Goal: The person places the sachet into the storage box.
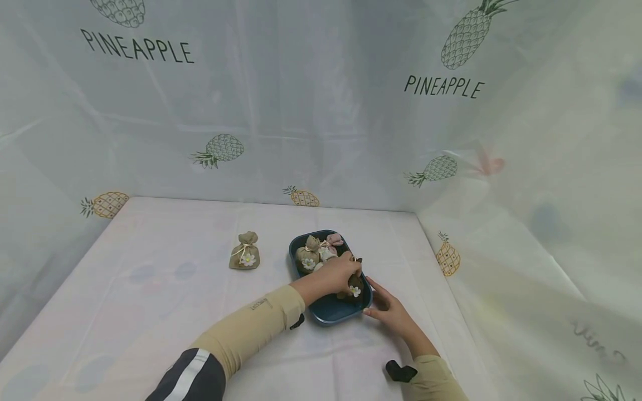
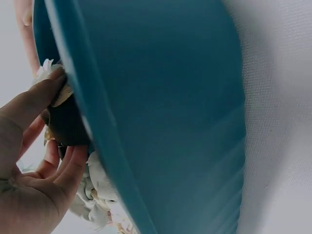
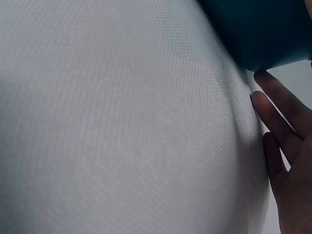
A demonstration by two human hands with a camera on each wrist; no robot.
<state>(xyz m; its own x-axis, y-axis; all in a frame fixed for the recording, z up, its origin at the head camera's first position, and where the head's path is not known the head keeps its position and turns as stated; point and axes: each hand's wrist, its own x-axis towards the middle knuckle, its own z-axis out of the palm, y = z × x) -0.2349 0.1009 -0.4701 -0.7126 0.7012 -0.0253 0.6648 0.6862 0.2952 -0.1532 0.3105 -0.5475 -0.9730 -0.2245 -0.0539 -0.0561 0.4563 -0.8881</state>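
A blue tray (image 1: 331, 309) on the table holds several small drawstring pouches. Reaching over its left side, my left hand (image 1: 335, 276) pinches a dark brown pouch (image 1: 358, 282) with a white flower. In the left wrist view, thumb and fingers are around that dark pouch (image 2: 70, 122), just inside the rim. My right hand (image 1: 392, 315) touches the tray's right side with fingers extended; in the right wrist view its fingertips (image 3: 263, 78) meet the tray wall. A tan pouch (image 1: 307, 255) and a pink pouch (image 1: 335, 239) sit at the tray's far end, partly overlapping others.
Left of the tray, another tan pouch (image 1: 244, 255) with a bow and white flower lies on the white tablecloth (image 1: 170, 312). A pineapple-printed sheet (image 1: 321, 111) hangs behind the table, and sheeting also stands at both sides.
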